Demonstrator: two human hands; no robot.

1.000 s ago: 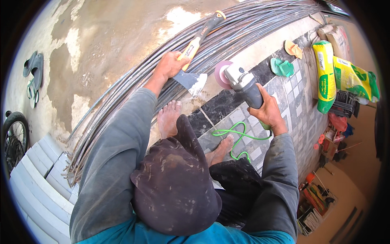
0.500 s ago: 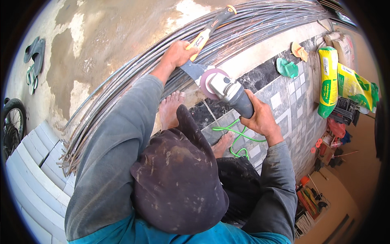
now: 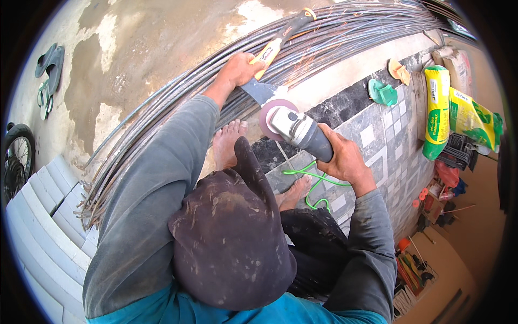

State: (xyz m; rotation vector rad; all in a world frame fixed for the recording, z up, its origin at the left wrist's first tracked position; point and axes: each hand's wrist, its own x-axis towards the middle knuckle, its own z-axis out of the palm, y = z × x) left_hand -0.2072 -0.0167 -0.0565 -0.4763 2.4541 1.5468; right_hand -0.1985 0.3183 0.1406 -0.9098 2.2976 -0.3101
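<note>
In my left hand (image 3: 240,70) is a tool with a long yellow-and-black handle (image 3: 283,36) and a broad, flat grey metal blade (image 3: 256,92), like a scraper. The fingers wrap the handle close to the blade. My right hand (image 3: 348,162) grips the dark body of an angle grinder (image 3: 302,129) with a silver head. Its reddish disc (image 3: 268,116) meets the blade's edge, and faint orange sparks fly off beyond it. A bright green cord (image 3: 318,178) lies on the tiles below the grinder.
Long steel rods (image 3: 178,89) lie in a curved bundle beyond my hands. Green and yellow bags (image 3: 437,113) stand at the right, near crumpled green (image 3: 382,93) and orange (image 3: 398,71) pieces. Pale slabs (image 3: 48,216) lie at left, below sandals (image 3: 54,70) and a wheel (image 3: 19,162).
The grinder has shifted slightly left and down along the blade's edge. Sparks now show beyond the blade. My left hand and its tool have barely moved.
</note>
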